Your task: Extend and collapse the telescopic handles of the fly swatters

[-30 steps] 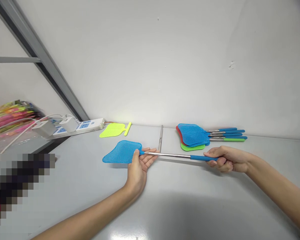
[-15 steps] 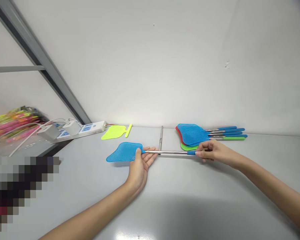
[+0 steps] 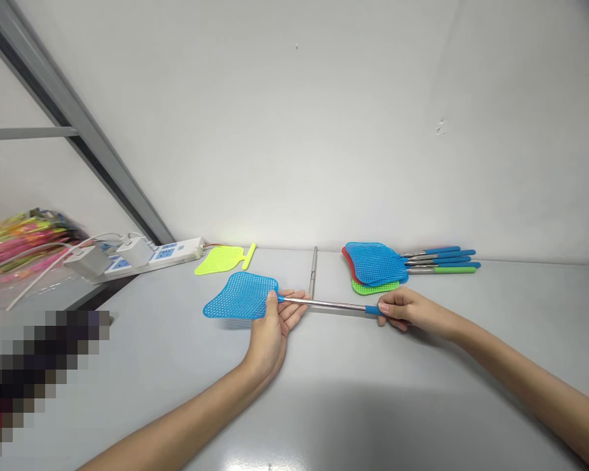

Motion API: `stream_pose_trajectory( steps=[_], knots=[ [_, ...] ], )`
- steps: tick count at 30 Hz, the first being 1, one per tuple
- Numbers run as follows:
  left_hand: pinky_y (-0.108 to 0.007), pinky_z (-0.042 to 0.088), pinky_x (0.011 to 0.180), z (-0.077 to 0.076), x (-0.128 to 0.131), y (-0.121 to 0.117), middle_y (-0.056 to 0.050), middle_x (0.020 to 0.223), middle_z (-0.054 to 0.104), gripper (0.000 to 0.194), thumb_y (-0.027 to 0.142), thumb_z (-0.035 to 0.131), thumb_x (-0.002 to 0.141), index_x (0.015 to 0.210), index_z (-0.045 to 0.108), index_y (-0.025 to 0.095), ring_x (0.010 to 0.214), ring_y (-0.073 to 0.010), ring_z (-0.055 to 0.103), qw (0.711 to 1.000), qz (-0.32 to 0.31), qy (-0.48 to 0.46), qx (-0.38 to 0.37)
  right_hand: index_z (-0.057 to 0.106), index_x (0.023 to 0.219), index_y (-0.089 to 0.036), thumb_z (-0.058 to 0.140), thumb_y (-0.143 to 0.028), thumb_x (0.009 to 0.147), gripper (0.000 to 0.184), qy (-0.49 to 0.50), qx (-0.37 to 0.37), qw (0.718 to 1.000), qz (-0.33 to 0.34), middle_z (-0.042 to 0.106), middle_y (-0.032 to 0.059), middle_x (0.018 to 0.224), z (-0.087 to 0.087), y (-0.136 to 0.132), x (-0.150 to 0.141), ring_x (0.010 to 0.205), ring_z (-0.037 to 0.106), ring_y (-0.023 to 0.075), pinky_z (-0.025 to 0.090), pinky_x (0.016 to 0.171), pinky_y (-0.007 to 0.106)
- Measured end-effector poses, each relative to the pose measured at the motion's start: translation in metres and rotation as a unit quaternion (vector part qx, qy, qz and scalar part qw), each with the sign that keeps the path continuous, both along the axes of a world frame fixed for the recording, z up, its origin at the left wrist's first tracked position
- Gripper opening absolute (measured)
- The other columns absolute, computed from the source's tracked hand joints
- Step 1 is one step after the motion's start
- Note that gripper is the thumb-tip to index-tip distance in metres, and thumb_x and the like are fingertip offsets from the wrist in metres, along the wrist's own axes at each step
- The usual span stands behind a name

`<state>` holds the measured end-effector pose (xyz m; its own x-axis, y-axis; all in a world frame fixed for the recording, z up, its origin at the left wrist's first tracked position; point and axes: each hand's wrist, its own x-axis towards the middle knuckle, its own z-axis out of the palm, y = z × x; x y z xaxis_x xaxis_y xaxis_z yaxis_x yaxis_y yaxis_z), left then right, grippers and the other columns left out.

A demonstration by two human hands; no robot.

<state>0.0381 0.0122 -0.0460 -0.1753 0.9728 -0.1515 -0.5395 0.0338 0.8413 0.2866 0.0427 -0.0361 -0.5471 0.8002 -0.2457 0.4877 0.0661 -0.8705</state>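
Observation:
Between my two hands a blue fly swatter (image 3: 243, 297) with a metal rod is held level, just above the table. My left hand (image 3: 272, 327) supports it palm up at the neck, the thumb pressing on the base of the mesh head and the fingers stretched out under the rod. My right hand (image 3: 405, 310) is closed round the blue handle, whose far part is hidden in the fingers. Behind my right hand lies a pile of fly swatters (image 3: 373, 261), blue ones over red and green, handles pointing right. A loose metal rod (image 3: 314, 268) lies beyond my left fingertips.
On the grey table (image 3: 177, 366), a yellow swatter head and yellow handle piece (image 3: 220, 260) lie near the wall. A white power strip (image 3: 177, 252) with plugs and cables runs along the left edge. Colourful bagged goods (image 3: 24, 248) are beyond it.
My right hand has come slightly down and nearer, so the handle end of the blue fly swatter now dips lower. My left hand keeps its hold; the view has shifted slightly.

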Motion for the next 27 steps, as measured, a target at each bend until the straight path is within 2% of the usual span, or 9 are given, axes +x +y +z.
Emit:
stream_pose_trajectory(
  steps=[4,9,12,18,21,24,27],
  knots=[
    [-0.037,0.046,0.084,0.0,0.0,0.0,-0.012,0.083,0.066,0.022,0.029,0.039,0.086,0.083,0.052,0.011,0.085,-0.0204,0.063,1.0,-0.004,0.005,0.001,0.054,0.068,-0.012,0.039,-0.044,0.082,0.039,0.028,-0.069,0.997,0.011,0.035,-0.0048,0.04,0.004,-0.004,-0.004,0.04,0.025,0.0064,0.019,0.041,0.021],
    [-0.037,0.048,0.082,-0.001,0.0,0.0,-0.012,0.081,0.067,0.023,0.027,0.037,0.087,0.081,0.052,0.011,0.083,-0.0213,0.063,1.0,-0.011,0.005,-0.006,0.055,0.07,-0.012,0.039,-0.04,0.081,0.033,0.065,-0.199,0.978,0.013,0.029,-0.0075,0.037,0.008,-0.009,-0.004,0.036,0.015,0.005,0.009,0.036,0.021],
    [-0.038,0.048,0.082,0.001,0.0,0.001,-0.012,0.081,0.067,0.023,0.027,0.037,0.087,0.082,0.052,0.011,0.082,-0.0212,0.063,1.0,-0.014,0.002,-0.01,0.057,0.074,-0.012,0.04,-0.039,0.081,0.033,0.077,-0.226,0.971,0.01,0.031,-0.0071,0.038,0.007,-0.008,-0.002,0.035,0.014,0.0045,0.007,0.035,0.02],
    [-0.038,0.047,0.083,0.003,0.002,0.001,-0.013,0.082,0.067,0.023,0.026,0.036,0.087,0.082,0.053,0.01,0.083,-0.0211,0.063,1.0,-0.009,0.006,-0.019,0.055,0.085,-0.012,0.043,-0.047,0.08,0.038,0.065,-0.197,0.978,0.018,0.041,-0.005,0.045,0.013,-0.007,-0.003,0.036,0.019,0.0039,0.012,0.035,0.019],
    [-0.037,0.046,0.084,0.004,0.003,0.001,-0.014,0.083,0.066,0.024,0.026,0.036,0.087,0.083,0.053,0.01,0.083,-0.021,0.063,1.0,-0.008,0.002,-0.022,0.051,0.089,-0.015,0.053,-0.048,0.073,0.037,0.031,-0.122,0.992,0.012,0.048,-0.0036,0.055,0.015,-0.006,-0.004,0.039,0.028,0.0042,0.02,0.037,0.018],
    [-0.038,0.045,0.086,0.004,0.003,0.001,-0.013,0.082,0.066,0.024,0.026,0.035,0.087,0.081,0.053,0.011,0.083,-0.0206,0.063,1.0,0.0,-0.012,-0.023,0.053,0.083,-0.015,0.063,-0.046,0.066,0.036,-0.001,-0.035,0.999,-0.015,0.044,-0.0046,0.056,0.014,-0.003,-0.005,0.047,0.036,0.0059,0.027,0.042,0.018],
    [-0.039,0.044,0.087,0.003,0.002,0.001,-0.013,0.082,0.066,0.023,0.027,0.038,0.086,0.081,0.053,0.011,0.083,-0.0206,0.063,1.0,-0.004,-0.018,-0.02,0.053,0.073,-0.014,0.063,-0.045,0.065,0.033,0.002,-0.014,0.999,-0.041,0.047,-0.003,0.058,0.011,-0.003,-0.008,0.051,0.04,0.0075,0.03,0.046,0.019]
  ],
)
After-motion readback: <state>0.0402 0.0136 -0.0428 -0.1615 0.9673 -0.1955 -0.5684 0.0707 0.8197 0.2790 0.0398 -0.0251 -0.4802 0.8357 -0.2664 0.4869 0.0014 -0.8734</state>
